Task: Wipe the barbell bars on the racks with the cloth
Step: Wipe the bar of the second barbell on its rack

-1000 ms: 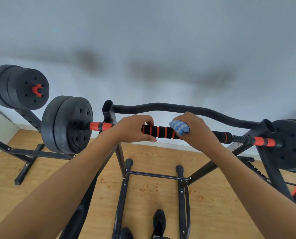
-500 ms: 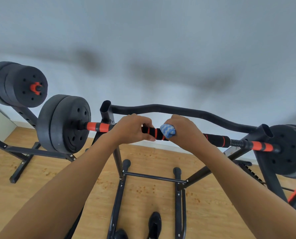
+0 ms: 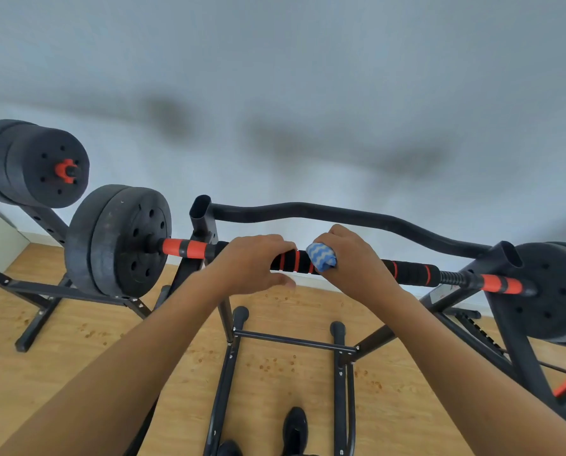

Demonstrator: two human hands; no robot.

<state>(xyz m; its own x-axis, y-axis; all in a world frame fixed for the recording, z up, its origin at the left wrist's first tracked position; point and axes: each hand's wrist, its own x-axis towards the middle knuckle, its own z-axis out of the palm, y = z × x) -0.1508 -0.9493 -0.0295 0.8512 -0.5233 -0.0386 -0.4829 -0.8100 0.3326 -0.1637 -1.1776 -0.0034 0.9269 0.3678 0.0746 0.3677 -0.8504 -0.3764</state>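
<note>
A barbell bar [image 3: 410, 273] with black foam grip and orange rings lies across a black rack [image 3: 202, 222], with black plates at its left end [image 3: 120, 241] and right end [image 3: 551, 291]. My left hand [image 3: 248, 261] is wrapped over the bar near the left upright. My right hand [image 3: 354, 258] presses a blue-and-white wavy cloth [image 3: 321, 261] around the bar just to the right of it. A short stretch of bar shows between the hands.
A second loaded barbell [image 3: 41, 166] rests on another rack at the far left. A curved black crossbar [image 3: 341, 215] runs behind the bar. The rack's base rails [image 3: 291, 340] and my shoes [image 3: 295, 429] are on the wooden floor below.
My right hand slid the cloth left along the bar toward my left hand, then stayed close beside it. My left hand kept its grip.
</note>
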